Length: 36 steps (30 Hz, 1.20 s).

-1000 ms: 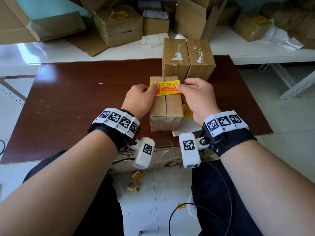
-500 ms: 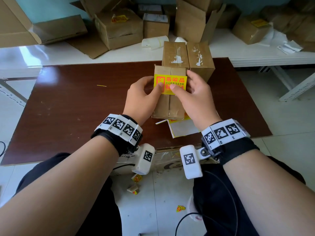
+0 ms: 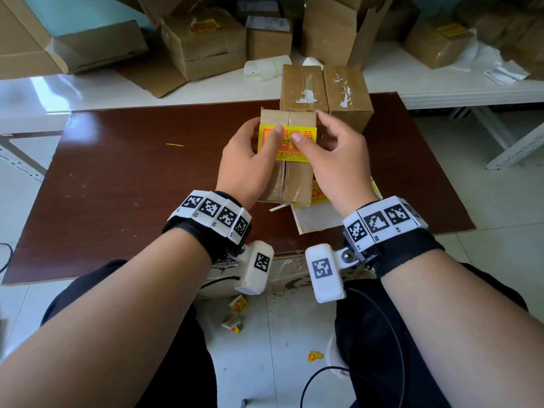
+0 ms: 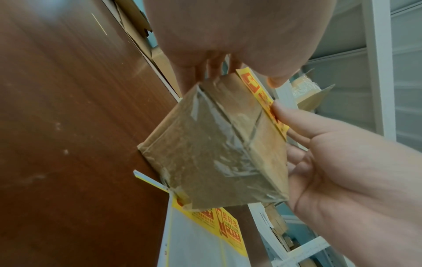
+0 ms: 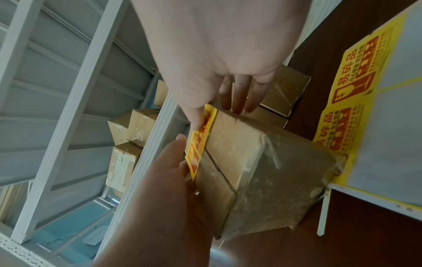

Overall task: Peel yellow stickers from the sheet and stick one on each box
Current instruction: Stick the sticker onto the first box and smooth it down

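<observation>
As you tilted the box (image 3: 287,178) up, the sticker (image 3: 287,142) went flat on it.
Both grips, left hand (image 3: 245,169) and right hand (image 3: 338,163), clasped the box, thumbs pressing; two plain boxes (image 3: 323,89) waited behind.

A dark brown tabletop (image 3: 123,178) carries a thin yellow sliver (image 3: 175,145) left of centre. Past its far edge, a white bench (image 3: 88,89) holds open cartons (image 3: 203,45), flat cardboard (image 3: 153,75), a white paper roll (image 3: 266,67) and crumpled plastic (image 3: 506,73). On the floor (image 3: 282,334) below the near edge lie sticker scraps (image 3: 315,356) and a black cable (image 3: 323,375).
</observation>
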Each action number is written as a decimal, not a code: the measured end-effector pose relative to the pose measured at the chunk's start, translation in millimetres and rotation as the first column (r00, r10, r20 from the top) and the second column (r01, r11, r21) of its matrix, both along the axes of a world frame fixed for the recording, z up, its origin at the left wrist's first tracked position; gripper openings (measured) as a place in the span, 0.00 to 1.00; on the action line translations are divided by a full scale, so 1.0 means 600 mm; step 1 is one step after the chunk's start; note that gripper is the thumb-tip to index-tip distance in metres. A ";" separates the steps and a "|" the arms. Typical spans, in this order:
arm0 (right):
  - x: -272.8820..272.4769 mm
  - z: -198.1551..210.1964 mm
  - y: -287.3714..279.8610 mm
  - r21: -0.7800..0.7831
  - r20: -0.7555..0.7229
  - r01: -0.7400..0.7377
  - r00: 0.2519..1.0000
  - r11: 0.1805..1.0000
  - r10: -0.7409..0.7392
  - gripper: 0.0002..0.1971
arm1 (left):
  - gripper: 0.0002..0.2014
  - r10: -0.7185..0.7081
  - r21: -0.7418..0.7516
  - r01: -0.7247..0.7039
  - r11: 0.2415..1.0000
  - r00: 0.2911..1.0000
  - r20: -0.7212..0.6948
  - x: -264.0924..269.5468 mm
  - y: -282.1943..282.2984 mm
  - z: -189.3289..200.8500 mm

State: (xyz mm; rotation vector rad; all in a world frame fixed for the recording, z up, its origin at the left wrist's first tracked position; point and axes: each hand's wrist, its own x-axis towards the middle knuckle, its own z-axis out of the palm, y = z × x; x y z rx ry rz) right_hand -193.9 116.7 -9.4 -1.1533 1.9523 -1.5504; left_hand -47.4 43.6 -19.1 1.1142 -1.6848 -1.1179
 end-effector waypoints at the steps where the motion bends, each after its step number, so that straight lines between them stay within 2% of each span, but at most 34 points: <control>1: 0.001 0.003 0.001 -0.017 0.012 -0.003 1.000 1.000 0.004 0.35 | 0.24 0.005 -0.004 -0.005 1.000 1.000 0.004 0.000 -0.001 -0.001; 5: -0.002 0.001 -0.001 -0.035 0.060 0.003 0.998 0.999 -0.001 0.26 | 0.23 0.040 -0.017 -0.039 0.999 0.999 0.020 0.002 -0.004 -0.004; 11: 0.005 -0.002 -0.003 -0.047 0.086 0.025 0.996 0.999 -0.020 0.23 | 0.17 0.119 -0.024 -0.118 0.993 0.993 0.022 0.003 -0.012 -0.008; 14: 0.007 0.000 -0.003 -0.057 0.066 0.036 0.997 0.998 -0.032 0.24 | 0.21 0.139 -0.023 -0.139 0.990 0.990 0.010 0.004 -0.013 -0.007; 18: 0.010 0.002 -0.002 -0.067 0.052 0.038 0.998 0.997 -0.034 0.20 | 0.24 0.114 0.011 -0.113 0.993 0.993 -0.013 0.010 -0.009 0.003; 23: 0.021 0.008 -0.003 -0.071 0.101 0.060 0.993 0.996 -0.053 0.16 | 0.17 0.043 0.023 -0.043 0.999 0.999 -0.019 0.021 0.001 0.009; 25: 0.025 0.012 -0.002 -0.070 0.119 0.059 0.992 0.996 -0.051 0.13 | 0.22 0.040 0.029 -0.039 0.999 0.999 -0.020 0.024 0.002 0.007; 28: 0.031 0.015 -0.004 -0.068 0.104 0.051 0.994 0.996 -0.044 0.14 | 0.28 0.094 0.016 -0.094 0.995 0.996 0.010 0.027 0.003 0.008; 31: 0.036 0.012 -0.006 -0.093 0.125 0.034 0.992 0.995 -0.023 0.14 | 0.23 0.149 0.030 -0.149 0.988 0.989 0.001 0.028 -0.002 0.009; 36: 0.036 0.010 -0.005 -0.077 0.047 -0.026 0.998 0.997 0.030 0.20 | 0.18 0.173 0.005 -0.173 0.985 0.985 0.014 0.031 -0.010 0.009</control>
